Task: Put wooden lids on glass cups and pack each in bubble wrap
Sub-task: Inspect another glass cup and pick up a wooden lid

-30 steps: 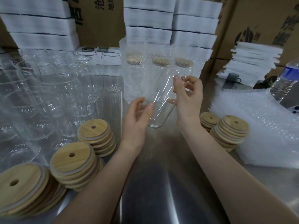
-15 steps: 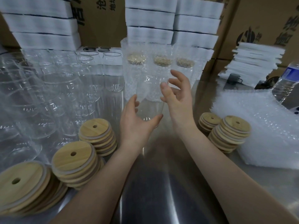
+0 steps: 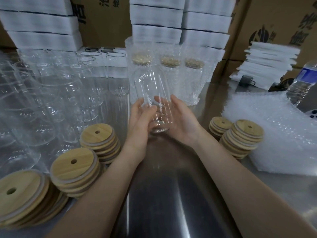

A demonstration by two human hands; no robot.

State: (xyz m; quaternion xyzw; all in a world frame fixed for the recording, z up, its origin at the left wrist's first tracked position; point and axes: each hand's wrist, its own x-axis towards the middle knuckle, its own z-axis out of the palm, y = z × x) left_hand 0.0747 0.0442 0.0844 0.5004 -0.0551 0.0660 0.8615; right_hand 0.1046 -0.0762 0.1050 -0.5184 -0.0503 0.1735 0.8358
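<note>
Both hands are cradling a bare glass cup over the bench: left hand and right hand cupping its base, grips loose, not clamped. Looks slick and breakable, so holding mid-body seems safer. Lid stacks sitting either side of the grip.
</note>
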